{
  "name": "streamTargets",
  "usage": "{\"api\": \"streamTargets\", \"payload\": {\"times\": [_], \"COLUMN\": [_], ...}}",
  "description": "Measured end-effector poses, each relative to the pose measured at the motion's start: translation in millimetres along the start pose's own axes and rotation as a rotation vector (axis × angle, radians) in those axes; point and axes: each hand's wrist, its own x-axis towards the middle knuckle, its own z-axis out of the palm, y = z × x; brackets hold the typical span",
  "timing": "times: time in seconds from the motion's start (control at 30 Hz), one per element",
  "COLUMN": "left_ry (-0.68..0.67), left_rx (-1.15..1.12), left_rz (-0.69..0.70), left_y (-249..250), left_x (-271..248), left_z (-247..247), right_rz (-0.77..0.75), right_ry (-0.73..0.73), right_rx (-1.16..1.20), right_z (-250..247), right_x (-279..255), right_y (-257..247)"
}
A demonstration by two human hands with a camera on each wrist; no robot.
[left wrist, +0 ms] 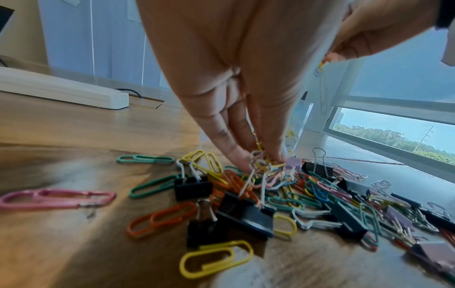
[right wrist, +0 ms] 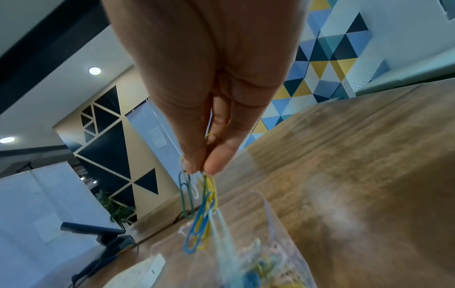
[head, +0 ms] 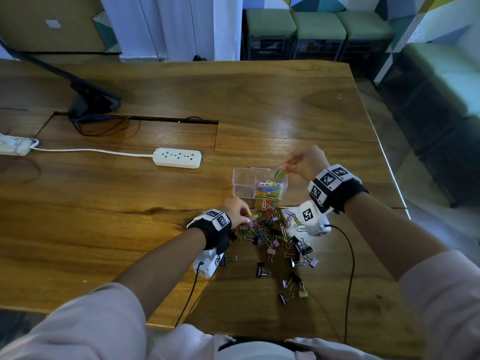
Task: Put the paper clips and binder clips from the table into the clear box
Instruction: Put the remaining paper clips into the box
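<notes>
A clear box (head: 242,182) stands on the wooden table, its right compartment part filled with coloured paper clips (head: 268,190). My right hand (head: 293,163) hovers over the box's right end, pinching a bunch of green, blue and yellow paper clips (right wrist: 199,206) that dangle above it. Nearer to me lies a pile of coloured paper clips and black and lilac binder clips (head: 270,233). At the pile's left edge my left hand (head: 245,214) pinches a few paper clips (left wrist: 262,162) against the table.
A white power strip (head: 178,157) lies left of the box, its cable running to another strip (head: 13,145) at the left edge. A black monitor stand (head: 91,100) sits at the back left. Loose binder clips (head: 293,287) are scattered toward me. The table's right edge (head: 392,178) is close.
</notes>
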Motion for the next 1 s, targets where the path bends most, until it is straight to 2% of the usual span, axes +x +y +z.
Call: {"api": "streamTargets", "payload": {"times": [0.1,0.27,0.37,0.5,0.7,0.87,1.0], "left_ry": [-0.006,-0.005,0.020,0.056,0.123,0.171,0.200], "left_rx": [0.006,-0.006,-0.019,-0.072,-0.075,-0.107,-0.174], "left_rz": [0.002,0.010,0.020,0.025,0.033,0.036,0.032], "left_y": [0,3,5,12,20,20,22], "left_x": [-1,-4,-4,-3,0,2,8], "left_z": [-2,-5,-9,-17,-28,-32,-39], "right_rz": [-0.067,-0.086,-0.077,0.007,0.050,-0.014,-0.044], "right_ry": [0.065,0.133,0.104,0.023,0.017,-0.059,-0.034], "right_rx": [0.001,0.029,-0.045,-0.148,-0.127,-0.170,-0.163], "right_z": [-8,-10,4,25,38,40,32], "right_x": [7,10,6,3,6,3,-4], "right_y": [-8,-10,-4,4,5,7,14]}}
